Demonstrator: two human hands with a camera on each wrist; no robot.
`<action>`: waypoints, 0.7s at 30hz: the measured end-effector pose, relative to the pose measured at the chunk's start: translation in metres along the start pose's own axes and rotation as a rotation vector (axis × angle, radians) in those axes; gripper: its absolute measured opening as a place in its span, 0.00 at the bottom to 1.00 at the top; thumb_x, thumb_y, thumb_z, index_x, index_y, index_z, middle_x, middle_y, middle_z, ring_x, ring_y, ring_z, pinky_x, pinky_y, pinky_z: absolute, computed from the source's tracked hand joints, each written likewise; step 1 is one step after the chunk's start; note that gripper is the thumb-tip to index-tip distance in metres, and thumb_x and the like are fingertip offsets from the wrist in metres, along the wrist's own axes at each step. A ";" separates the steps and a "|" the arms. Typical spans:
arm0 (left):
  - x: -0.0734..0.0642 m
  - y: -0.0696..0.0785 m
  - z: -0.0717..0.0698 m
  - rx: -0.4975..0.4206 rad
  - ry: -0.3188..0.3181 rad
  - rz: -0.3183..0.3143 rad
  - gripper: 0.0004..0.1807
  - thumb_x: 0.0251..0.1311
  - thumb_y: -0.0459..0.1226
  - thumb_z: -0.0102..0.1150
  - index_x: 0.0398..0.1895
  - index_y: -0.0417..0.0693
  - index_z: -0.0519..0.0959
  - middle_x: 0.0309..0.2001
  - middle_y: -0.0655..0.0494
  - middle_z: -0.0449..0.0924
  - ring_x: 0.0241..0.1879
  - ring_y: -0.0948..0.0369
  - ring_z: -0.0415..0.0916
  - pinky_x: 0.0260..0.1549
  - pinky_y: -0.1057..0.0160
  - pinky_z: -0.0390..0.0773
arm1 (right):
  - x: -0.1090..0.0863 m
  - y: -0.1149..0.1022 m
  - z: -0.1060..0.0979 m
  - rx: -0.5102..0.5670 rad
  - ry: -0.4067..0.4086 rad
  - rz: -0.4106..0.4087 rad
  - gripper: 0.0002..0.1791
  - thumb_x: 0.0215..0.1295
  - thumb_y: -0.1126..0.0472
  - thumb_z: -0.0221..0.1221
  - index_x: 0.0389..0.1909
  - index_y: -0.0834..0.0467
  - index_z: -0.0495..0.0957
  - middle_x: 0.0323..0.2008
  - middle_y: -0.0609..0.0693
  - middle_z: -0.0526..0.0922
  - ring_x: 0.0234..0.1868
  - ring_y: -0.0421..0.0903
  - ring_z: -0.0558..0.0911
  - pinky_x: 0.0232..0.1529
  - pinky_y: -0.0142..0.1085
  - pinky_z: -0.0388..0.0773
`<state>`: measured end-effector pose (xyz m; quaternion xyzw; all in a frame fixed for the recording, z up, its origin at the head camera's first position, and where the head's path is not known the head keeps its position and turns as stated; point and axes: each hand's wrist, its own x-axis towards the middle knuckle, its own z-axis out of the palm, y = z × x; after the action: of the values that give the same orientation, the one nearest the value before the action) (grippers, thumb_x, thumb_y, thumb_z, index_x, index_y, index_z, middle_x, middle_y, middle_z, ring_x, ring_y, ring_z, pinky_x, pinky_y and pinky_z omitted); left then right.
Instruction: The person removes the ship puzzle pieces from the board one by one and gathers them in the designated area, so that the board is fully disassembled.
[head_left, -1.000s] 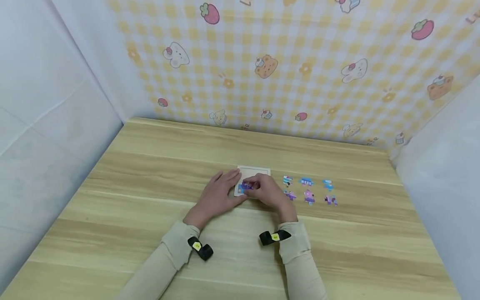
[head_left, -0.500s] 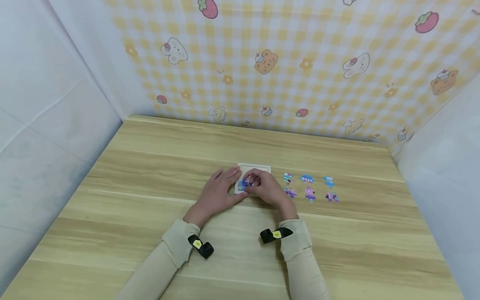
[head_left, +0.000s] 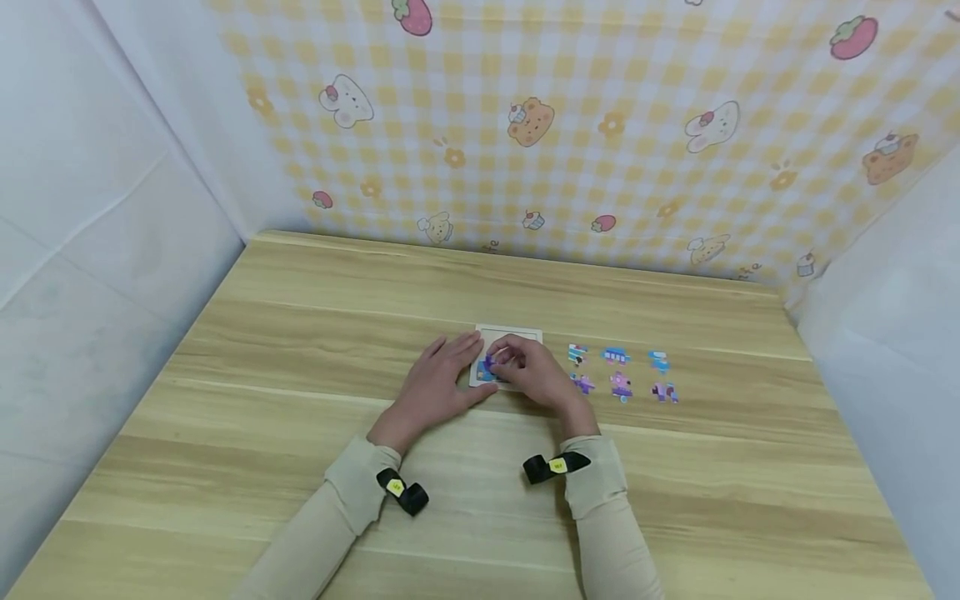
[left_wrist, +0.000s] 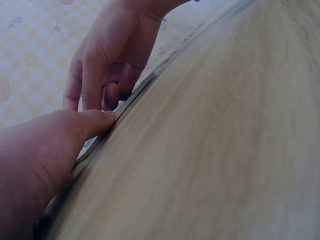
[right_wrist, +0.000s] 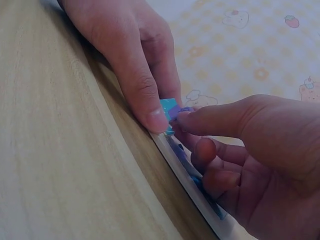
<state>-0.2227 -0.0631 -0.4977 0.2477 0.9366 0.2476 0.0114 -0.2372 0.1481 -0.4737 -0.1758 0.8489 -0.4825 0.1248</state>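
Observation:
A small pale puzzle tray lies on the table under both hands. My left hand rests along its left side, fingers straight, thumb at its near edge. In the right wrist view, the left thumb presses down beside a turquoise and purple puzzle part. My right hand pinches a purple puzzle piece between thumb and index finger, low over the tray. Beside it, blue puzzle pieces lie in the tray's near-left corner. The right fingers hide part of the tray.
Right of the tray, several loose puzzle pieces lie in two rows, among them a blue piece and a pink-purple piece. The wood-grain table ends at a yellow checked cloth behind.
My right fingers shift slightly over the tray while pinching the purple piece. The left hand stays in place. The whole head view has tilted a little.

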 end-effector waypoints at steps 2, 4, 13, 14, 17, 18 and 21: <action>0.000 0.000 -0.001 -0.003 -0.002 -0.003 0.46 0.68 0.64 0.57 0.79 0.47 0.63 0.80 0.56 0.58 0.80 0.60 0.51 0.80 0.54 0.41 | 0.000 -0.001 0.000 0.018 -0.006 0.007 0.09 0.73 0.68 0.60 0.50 0.61 0.81 0.40 0.53 0.86 0.38 0.45 0.83 0.44 0.38 0.79; 0.000 0.000 -0.001 -0.002 -0.006 -0.007 0.46 0.68 0.65 0.56 0.79 0.48 0.62 0.80 0.57 0.57 0.80 0.60 0.51 0.80 0.54 0.40 | 0.000 -0.002 -0.001 0.029 -0.008 0.016 0.09 0.73 0.68 0.60 0.50 0.60 0.81 0.40 0.53 0.86 0.39 0.45 0.83 0.44 0.37 0.79; 0.000 -0.001 -0.002 0.003 0.002 -0.005 0.45 0.68 0.65 0.56 0.79 0.49 0.63 0.80 0.57 0.58 0.80 0.61 0.51 0.80 0.53 0.41 | -0.004 -0.009 -0.005 0.071 0.071 0.006 0.14 0.75 0.63 0.61 0.58 0.58 0.81 0.44 0.55 0.85 0.29 0.45 0.81 0.27 0.32 0.76; 0.000 -0.001 -0.002 0.007 0.001 -0.005 0.45 0.68 0.65 0.55 0.79 0.49 0.63 0.80 0.57 0.58 0.80 0.61 0.51 0.80 0.53 0.42 | -0.007 -0.009 -0.007 0.079 0.092 0.008 0.15 0.75 0.62 0.62 0.58 0.58 0.82 0.44 0.55 0.86 0.27 0.45 0.79 0.24 0.31 0.74; -0.001 -0.001 0.000 0.009 -0.006 -0.003 0.46 0.68 0.66 0.55 0.79 0.47 0.63 0.80 0.56 0.57 0.80 0.60 0.51 0.80 0.53 0.42 | -0.021 -0.011 -0.017 0.077 0.138 0.035 0.13 0.73 0.59 0.64 0.55 0.57 0.85 0.39 0.54 0.86 0.23 0.43 0.76 0.21 0.30 0.71; -0.001 -0.002 0.000 0.009 -0.009 -0.003 0.46 0.67 0.66 0.55 0.79 0.47 0.64 0.80 0.56 0.57 0.80 0.60 0.51 0.80 0.53 0.42 | -0.028 -0.010 -0.021 0.068 0.145 0.045 0.12 0.73 0.58 0.64 0.53 0.57 0.86 0.37 0.53 0.86 0.22 0.43 0.74 0.20 0.30 0.70; -0.001 -0.002 0.000 0.014 -0.008 -0.003 0.46 0.67 0.65 0.56 0.79 0.45 0.64 0.80 0.56 0.58 0.80 0.60 0.52 0.79 0.52 0.43 | -0.052 -0.005 -0.037 0.020 0.148 0.069 0.10 0.71 0.57 0.66 0.47 0.56 0.89 0.35 0.51 0.87 0.23 0.43 0.74 0.21 0.30 0.71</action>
<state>-0.2222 -0.0652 -0.4983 0.2475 0.9386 0.2398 0.0138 -0.2029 0.1961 -0.4488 -0.1088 0.8565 -0.4981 0.0800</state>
